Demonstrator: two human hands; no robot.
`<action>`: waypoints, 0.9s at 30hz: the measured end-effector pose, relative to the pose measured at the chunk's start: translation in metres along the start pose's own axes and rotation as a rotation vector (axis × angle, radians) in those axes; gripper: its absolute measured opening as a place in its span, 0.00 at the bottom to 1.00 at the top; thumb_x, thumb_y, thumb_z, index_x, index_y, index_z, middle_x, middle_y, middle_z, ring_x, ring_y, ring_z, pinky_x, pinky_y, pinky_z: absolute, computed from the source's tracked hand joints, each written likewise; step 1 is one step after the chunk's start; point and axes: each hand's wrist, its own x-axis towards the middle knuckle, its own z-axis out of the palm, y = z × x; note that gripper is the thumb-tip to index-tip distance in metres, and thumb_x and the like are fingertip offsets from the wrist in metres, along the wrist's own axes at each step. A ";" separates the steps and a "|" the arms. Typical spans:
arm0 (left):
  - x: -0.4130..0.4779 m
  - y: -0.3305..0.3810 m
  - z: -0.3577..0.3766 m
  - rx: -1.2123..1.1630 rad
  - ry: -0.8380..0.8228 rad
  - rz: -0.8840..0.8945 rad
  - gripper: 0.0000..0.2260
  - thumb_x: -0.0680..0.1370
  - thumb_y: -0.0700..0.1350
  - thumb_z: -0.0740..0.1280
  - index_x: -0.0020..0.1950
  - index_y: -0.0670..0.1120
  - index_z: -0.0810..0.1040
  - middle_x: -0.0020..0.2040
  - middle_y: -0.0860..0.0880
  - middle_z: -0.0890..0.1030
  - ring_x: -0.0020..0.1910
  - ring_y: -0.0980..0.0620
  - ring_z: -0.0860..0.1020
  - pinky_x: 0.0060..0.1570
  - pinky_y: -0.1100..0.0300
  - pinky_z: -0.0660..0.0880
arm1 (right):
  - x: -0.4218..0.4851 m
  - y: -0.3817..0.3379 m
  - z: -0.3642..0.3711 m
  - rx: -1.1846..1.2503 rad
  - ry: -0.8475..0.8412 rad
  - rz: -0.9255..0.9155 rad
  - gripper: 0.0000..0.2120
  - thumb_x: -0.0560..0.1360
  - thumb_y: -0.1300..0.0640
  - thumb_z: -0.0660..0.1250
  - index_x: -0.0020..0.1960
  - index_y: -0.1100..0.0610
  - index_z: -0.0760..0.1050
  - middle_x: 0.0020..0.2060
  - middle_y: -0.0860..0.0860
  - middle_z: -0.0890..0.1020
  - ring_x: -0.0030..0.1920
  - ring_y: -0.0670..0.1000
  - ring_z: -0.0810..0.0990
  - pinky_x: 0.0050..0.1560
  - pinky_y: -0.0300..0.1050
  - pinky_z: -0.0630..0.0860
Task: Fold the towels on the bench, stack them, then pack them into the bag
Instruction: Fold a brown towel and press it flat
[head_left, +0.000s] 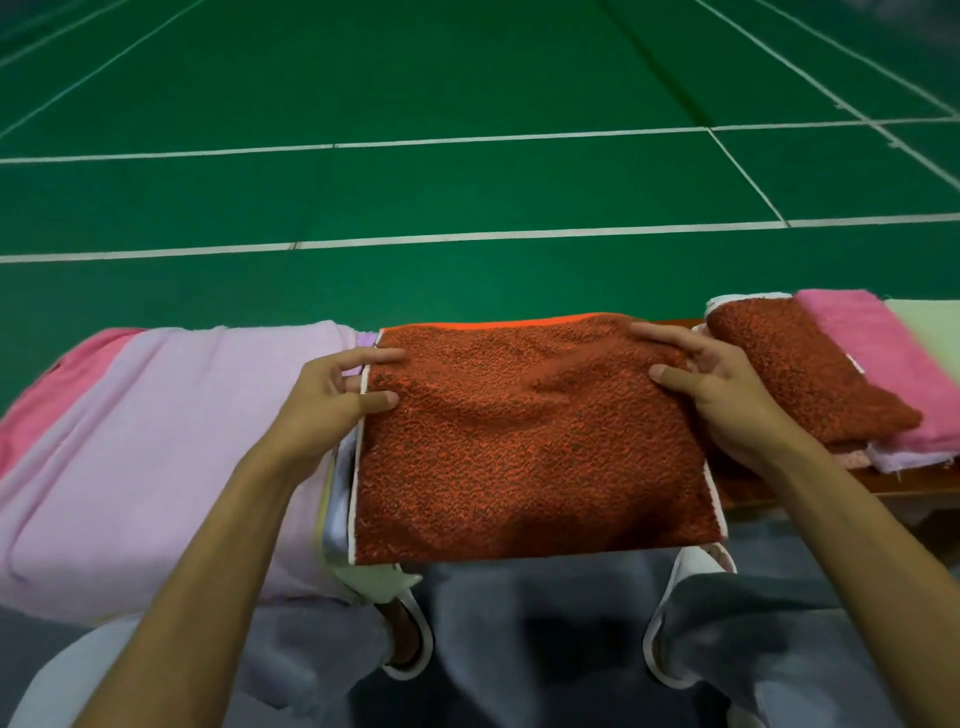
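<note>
A folded rust-orange towel (530, 441) with a white edge lies flat on the bench in front of me. My left hand (337, 400) pinches its left edge, thumb on top and fingers at the border. My right hand (711, 389) rests on its upper right corner, fingers spread over the cloth. To the right sits a stack of folded towels (831, 379): a rust-orange one on top, with pink, pale green and lilac ones beside and beneath it. No bag is visible.
A large lilac towel (156, 452) and a pink one (47, 400) lie spread on the left. The brown wooden bench (810, 486) shows at the right. My grey trousers and white slippers (410, 639) are below. The green court floor (467, 182) stretches beyond.
</note>
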 end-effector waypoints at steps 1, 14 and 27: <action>0.000 0.001 -0.003 0.010 -0.016 0.009 0.21 0.74 0.25 0.70 0.64 0.43 0.82 0.45 0.42 0.88 0.48 0.46 0.85 0.50 0.59 0.83 | 0.000 -0.001 0.000 0.028 0.009 -0.001 0.22 0.78 0.73 0.64 0.69 0.58 0.78 0.63 0.58 0.83 0.63 0.57 0.82 0.67 0.49 0.76; -0.006 0.014 -0.016 0.070 0.056 0.153 0.10 0.77 0.32 0.71 0.56 0.42 0.84 0.45 0.45 0.88 0.45 0.53 0.86 0.47 0.65 0.81 | -0.003 -0.011 -0.011 0.180 0.062 -0.056 0.18 0.79 0.70 0.65 0.66 0.59 0.80 0.46 0.58 0.87 0.42 0.50 0.85 0.46 0.40 0.83; -0.005 0.010 -0.026 0.526 0.177 0.246 0.08 0.76 0.42 0.77 0.48 0.56 0.84 0.34 0.53 0.86 0.37 0.56 0.85 0.44 0.63 0.80 | -0.004 -0.021 -0.014 -0.039 0.051 -0.063 0.14 0.73 0.65 0.76 0.59 0.58 0.84 0.46 0.61 0.84 0.46 0.57 0.82 0.57 0.56 0.80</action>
